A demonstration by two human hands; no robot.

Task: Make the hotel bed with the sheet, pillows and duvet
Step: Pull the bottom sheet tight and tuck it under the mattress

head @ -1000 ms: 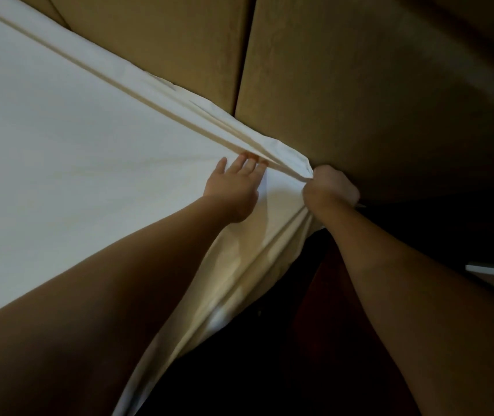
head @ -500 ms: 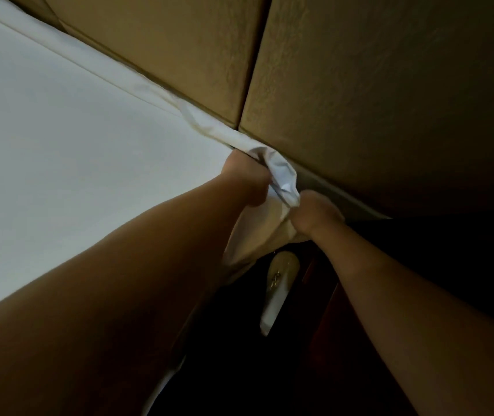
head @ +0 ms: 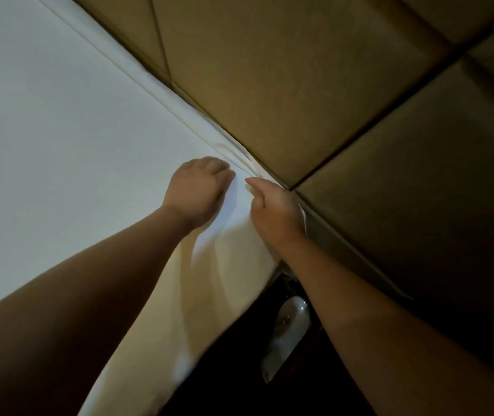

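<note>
1. The sheet (head: pixel 59 130) is on: it lies flat and smooth across the top of the bed (head: pixel 215 289), right up to the padded headboard (head: pixel 299 85).
2. The work is at the head corner, where the cloth bunches into a few folds against the headboard and drapes down the side in loose creases. This looks like the tucking of that corner, not yet finished.
3. The left hand (head: pixel 199 190) rests on the sheet just beside the corner with its fingers (head: pixel 221 169) curled under. Their tips are hidden, so I cannot tell whether the grip has cloth in it or only presses down.
4. The right hand (head: pixel 275 211) is at the corner's edge, close against the headboard, one finger pointing toward the left hand. The rest of its grip is hidden behind the hand, so I cannot tell what it has.
5. No pillows and no duvet are in view, so both seem left to do, along with the rest of the side drape.
6. No container shows. A pale object (head: pixel 287 334) lies on the dark floor (head: pixel 233 379) below the corner. It is too dim to name.
</note>
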